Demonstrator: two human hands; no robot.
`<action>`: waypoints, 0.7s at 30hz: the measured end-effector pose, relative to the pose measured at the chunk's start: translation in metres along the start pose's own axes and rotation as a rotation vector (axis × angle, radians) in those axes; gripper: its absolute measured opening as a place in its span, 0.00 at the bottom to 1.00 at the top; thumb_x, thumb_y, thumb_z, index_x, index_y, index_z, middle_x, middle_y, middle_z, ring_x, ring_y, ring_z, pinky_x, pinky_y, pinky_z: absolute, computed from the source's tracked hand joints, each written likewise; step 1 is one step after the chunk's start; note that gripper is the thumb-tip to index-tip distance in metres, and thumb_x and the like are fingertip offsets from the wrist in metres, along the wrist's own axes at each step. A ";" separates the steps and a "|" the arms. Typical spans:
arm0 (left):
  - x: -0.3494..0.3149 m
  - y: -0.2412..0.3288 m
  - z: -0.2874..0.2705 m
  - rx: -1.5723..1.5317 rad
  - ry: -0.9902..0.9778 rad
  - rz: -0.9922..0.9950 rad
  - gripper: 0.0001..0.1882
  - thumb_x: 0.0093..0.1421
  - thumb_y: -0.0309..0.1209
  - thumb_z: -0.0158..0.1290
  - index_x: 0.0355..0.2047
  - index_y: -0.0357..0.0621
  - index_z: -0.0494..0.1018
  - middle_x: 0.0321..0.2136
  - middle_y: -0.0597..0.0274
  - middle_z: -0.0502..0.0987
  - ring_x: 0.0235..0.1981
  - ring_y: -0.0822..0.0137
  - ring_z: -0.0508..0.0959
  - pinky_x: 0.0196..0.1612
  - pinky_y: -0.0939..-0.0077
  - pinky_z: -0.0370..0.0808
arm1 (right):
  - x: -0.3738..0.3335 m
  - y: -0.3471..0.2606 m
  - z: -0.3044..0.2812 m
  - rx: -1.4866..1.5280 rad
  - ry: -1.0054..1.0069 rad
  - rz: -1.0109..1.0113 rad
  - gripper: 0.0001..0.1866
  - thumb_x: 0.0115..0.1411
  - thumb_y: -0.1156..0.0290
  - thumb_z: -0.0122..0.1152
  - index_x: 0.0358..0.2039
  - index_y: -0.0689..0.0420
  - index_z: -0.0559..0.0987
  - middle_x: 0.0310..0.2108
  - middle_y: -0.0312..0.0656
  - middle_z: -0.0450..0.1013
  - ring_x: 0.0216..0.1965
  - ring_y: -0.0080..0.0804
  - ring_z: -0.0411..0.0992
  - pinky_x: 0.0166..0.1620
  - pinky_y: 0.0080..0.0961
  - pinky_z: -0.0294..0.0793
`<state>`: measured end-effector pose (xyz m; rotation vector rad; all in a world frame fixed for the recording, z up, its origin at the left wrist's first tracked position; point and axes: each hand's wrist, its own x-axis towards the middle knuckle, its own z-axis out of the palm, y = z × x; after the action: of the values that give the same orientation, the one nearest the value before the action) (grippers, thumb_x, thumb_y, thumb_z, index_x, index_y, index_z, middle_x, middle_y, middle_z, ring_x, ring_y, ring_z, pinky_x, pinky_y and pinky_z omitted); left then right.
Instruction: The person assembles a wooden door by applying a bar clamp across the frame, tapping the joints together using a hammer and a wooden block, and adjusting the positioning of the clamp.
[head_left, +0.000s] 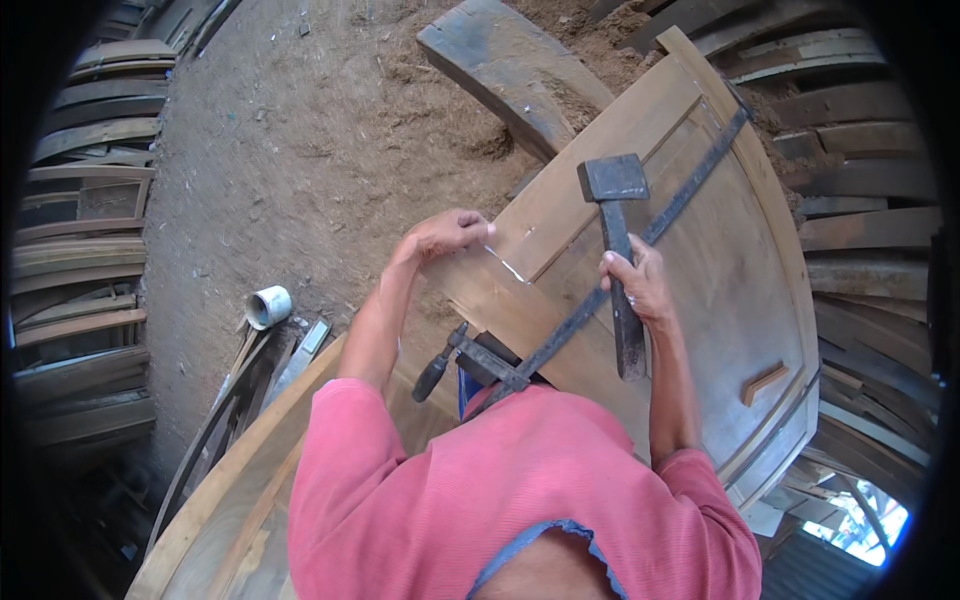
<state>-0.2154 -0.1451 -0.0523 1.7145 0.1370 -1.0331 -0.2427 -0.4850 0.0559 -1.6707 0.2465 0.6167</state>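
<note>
My right hand [636,283] grips the dark handle of a hammer [616,230], its square head raised above a wooden door panel [700,270]. At the panel's near left edge my left hand [447,236] pinches a small thin nail-like piece against the frame, beside a pale scratch in the wood. A long black bar clamp [600,290] crosses the panel diagonally, with its screw handle [440,365] close to my chest.
Sawdust-covered ground lies to the left with a small white cup [267,306] on it. A thick dark plank [515,75] rests beyond the panel. Stacked boards line the left [85,200] and right [860,180] sides. Curved wooden pieces [240,450] lie below my left arm.
</note>
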 end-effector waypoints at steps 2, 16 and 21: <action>-0.003 0.007 0.001 0.215 -0.029 0.064 0.21 0.66 0.43 0.56 0.45 0.34 0.77 0.36 0.62 0.80 0.36 0.72 0.76 0.45 0.72 0.74 | -0.012 0.009 -0.007 0.028 0.015 -0.012 0.11 0.63 0.66 0.63 0.39 0.60 0.75 0.26 0.35 0.74 0.24 0.19 0.72 0.28 0.19 0.70; 0.004 -0.015 -0.007 -0.293 0.174 -0.021 0.14 0.63 0.32 0.43 0.44 0.39 0.73 0.30 0.59 0.80 0.31 0.72 0.77 0.38 0.78 0.76 | -0.085 0.065 -0.059 0.180 0.319 0.009 0.14 0.66 0.63 0.62 0.43 0.60 0.74 0.29 0.36 0.75 0.25 0.19 0.74 0.27 0.16 0.71; 0.007 -0.017 0.000 -0.273 0.211 0.021 0.12 0.68 0.35 0.43 0.41 0.41 0.72 0.30 0.57 0.80 0.30 0.71 0.76 0.38 0.77 0.74 | -0.106 0.111 -0.073 0.329 0.524 0.032 0.11 0.66 0.63 0.63 0.39 0.57 0.74 0.28 0.36 0.75 0.25 0.20 0.74 0.25 0.16 0.70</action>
<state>-0.2206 -0.1410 -0.0691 1.5664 0.3774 -0.7767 -0.3668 -0.5963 0.0230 -1.4811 0.7134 0.1366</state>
